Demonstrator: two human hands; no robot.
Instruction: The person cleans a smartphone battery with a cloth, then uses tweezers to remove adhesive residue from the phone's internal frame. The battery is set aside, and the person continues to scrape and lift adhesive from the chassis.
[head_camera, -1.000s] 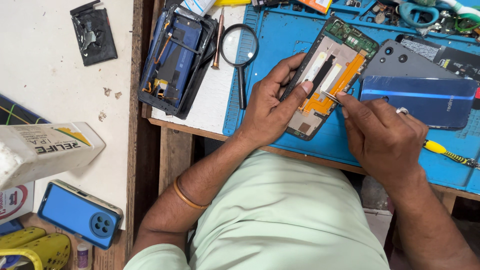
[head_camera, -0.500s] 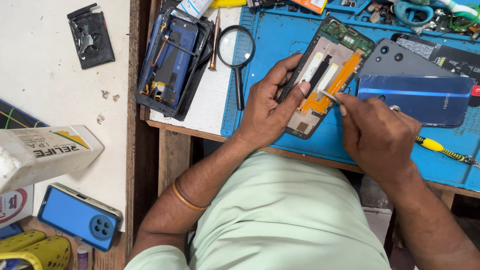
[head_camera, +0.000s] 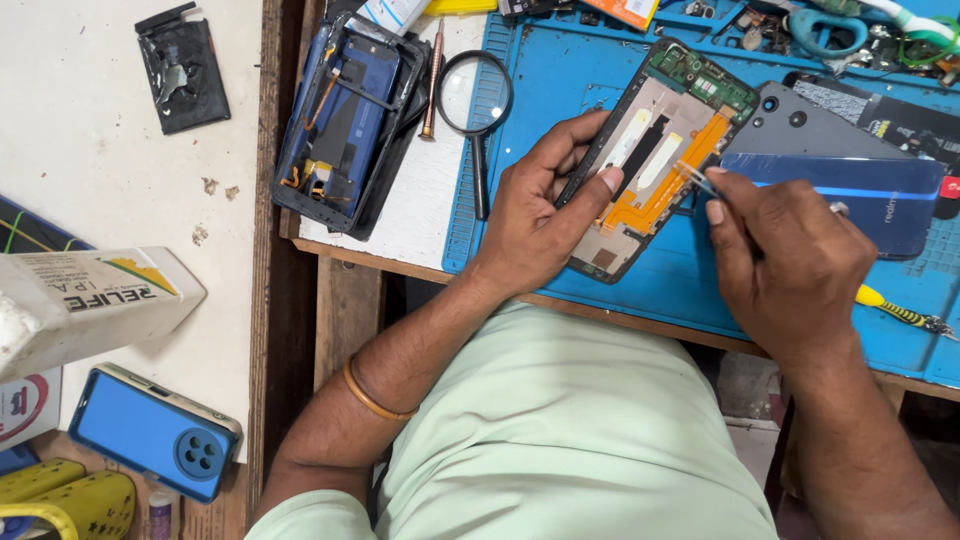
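Phone work on blue silicone repair mat (head_camera: 620, 290), at front edge of wooden bench. My left hand (head_camera: 535, 215) is curled round the opened black phone frame with orange flex cable and green circuit board (head_camera: 655, 150), thumb across its lower left edge, fingers behind it; frame is tilted up off the mat, board end pointing away from me. My right hand (head_camera: 785, 265) is closed in a pinch on thin metal tweezers (head_camera: 697, 179), tips touching the orange flex near mid-frame. Just right of frame, partly under my right hand, lie a glossy blue phone back cover (head_camera: 860, 195) and a grey back cover w/ camera holes (head_camera: 810, 125). Yellow-handled screwdriver (head_camera: 900, 312) sits on mat by my right wrist. Left of mat: black-rimmed round magnifying glass (head_camera: 476, 105), then a stripped blue phone body in black frame (head_camera: 345, 120) on white sheet. Blue phone w/ round camera cluster (head_camera: 155, 430) is far left, well apart.
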